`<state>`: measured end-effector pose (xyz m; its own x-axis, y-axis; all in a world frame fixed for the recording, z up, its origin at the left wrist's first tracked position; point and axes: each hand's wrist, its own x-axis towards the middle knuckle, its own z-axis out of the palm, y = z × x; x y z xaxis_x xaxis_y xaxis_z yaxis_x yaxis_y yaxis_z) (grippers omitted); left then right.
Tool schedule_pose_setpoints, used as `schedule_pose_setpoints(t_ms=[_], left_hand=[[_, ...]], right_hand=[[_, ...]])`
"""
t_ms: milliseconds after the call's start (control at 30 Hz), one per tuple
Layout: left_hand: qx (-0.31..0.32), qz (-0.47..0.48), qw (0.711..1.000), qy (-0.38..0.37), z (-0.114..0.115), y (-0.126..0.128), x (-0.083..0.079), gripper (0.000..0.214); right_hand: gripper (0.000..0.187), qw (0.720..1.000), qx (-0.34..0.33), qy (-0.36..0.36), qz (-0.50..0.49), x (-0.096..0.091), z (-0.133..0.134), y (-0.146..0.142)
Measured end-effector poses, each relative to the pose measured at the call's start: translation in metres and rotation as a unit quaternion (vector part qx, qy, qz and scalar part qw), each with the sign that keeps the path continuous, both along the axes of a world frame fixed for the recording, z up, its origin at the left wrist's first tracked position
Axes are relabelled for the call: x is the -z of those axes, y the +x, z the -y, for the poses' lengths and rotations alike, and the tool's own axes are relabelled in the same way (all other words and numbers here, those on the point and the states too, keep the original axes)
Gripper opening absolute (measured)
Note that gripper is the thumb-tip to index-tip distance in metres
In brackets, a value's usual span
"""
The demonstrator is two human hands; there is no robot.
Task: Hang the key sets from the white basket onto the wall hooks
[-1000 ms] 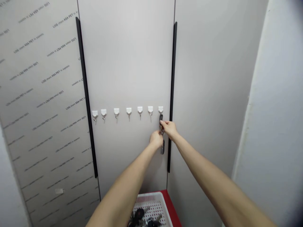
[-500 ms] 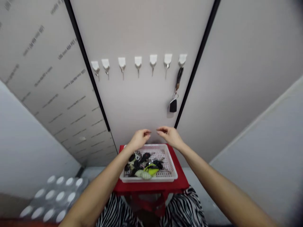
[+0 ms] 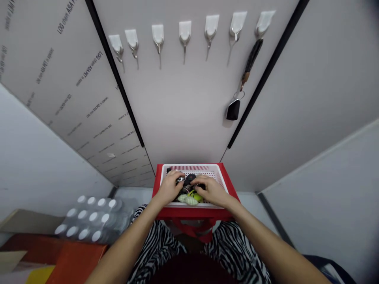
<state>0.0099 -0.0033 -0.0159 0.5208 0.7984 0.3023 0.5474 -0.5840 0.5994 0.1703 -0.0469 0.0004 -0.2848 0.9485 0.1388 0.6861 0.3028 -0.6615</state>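
Both hands are down in a white plastic basket (image 3: 220, 179) that holds a jumble of keys and key rings. My left hand (image 3: 169, 187) lies over the left side, its thumb and fingers apart around a shiny metal piece (image 3: 180, 179). My right hand (image 3: 211, 190) reaches in from the right, fingers spread at the edge of a black key fob (image 3: 191, 178). Neither hand visibly lifts anything. A pale green checked charm (image 3: 188, 200) and a yellow-green piece (image 3: 196, 196) lie near the basket's front. Fingers hide part of the pile.
The basket stands on a red stool (image 3: 192, 213). Several white hooks (image 3: 185, 31) are stuck in a row on the wall; from the rightmost hangs a black key fob (image 3: 233, 109) on a braided strap (image 3: 253, 59). Bottles with white caps (image 3: 93, 217) stand at lower left.
My hands have come down from above the basket's far edge into the pile of keys. The view has tipped and shifted, so the hooks appear higher and larger.
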Motion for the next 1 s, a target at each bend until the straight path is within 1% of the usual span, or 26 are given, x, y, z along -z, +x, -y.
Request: schedule_pose_setpoints(t_ms=[100, 167, 200, 267, 333, 433, 533, 600, 700, 800, 833, 900, 1000], left_hand=[[0.009, -0.003, 1.000, -0.008, -0.002, 0.000, 0.002, 0.020], [0.013, -0.008, 1.000, -0.005, -0.002, 0.000, 0.003, 0.019], [0.013, -0.008, 1.000, -0.004, -0.002, 0.000, 0.003, 0.018], [0.012, -0.002, 1.000, -0.006, -0.002, 0.001, 0.004, 0.018], [0.009, 0.010, 1.000, -0.013, -0.002, 0.000, 0.003, 0.018], [0.006, 0.018, 1.000, -0.023, -0.003, -0.001, 0.003, 0.020], [0.018, 0.015, 0.999, -0.024, -0.003, -0.002, 0.003, 0.025], [0.025, 0.009, 0.999, -0.025, -0.003, -0.002, 0.003, 0.027], [0.026, -0.004, 0.999, -0.027, -0.002, -0.002, 0.001, 0.030], [0.038, -0.031, 0.999, -0.010, 0.003, 0.002, -0.003, 0.031], [0.049, -0.044, 0.998, 0.002, 0.005, 0.004, -0.004, 0.032], [0.075, -0.076, 0.994, 0.023, 0.009, 0.010, -0.006, 0.028], [0.100, -0.105, 0.989, 0.024, 0.010, 0.017, -0.005, 0.016]], right_hand=[[0.025, 0.998, -0.057, -0.004, 0.004, -0.007, 0.013, -0.001], [0.033, 0.998, -0.056, 0.008, 0.032, -0.008, 0.019, -0.003], [0.033, 0.998, -0.044, 0.016, 0.043, -0.007, 0.020, -0.004], [0.026, 0.999, -0.019, 0.020, 0.040, -0.003, 0.018, -0.006], [0.021, 1.000, 0.010, 0.001, 0.000, 0.000, 0.013, -0.007], [0.023, 0.992, 0.074, -0.039, -0.092, 0.001, 0.004, -0.004], [0.025, 0.976, 0.137, -0.064, -0.159, 0.000, -0.002, -0.001], [0.025, 0.962, 0.154, -0.071, -0.214, -0.001, -0.005, 0.002], [0.023, 0.933, 0.181, -0.050, -0.306, -0.002, -0.010, 0.009], [0.021, 0.912, 0.238, -0.017, -0.332, -0.004, -0.018, 0.016], [0.021, 0.912, 0.248, -0.010, -0.328, -0.005, -0.020, 0.018], [0.020, 0.918, 0.243, 0.002, -0.312, -0.007, -0.023, 0.018], [0.021, 0.942, 0.205, 0.003, -0.266, -0.011, -0.018, 0.013]])
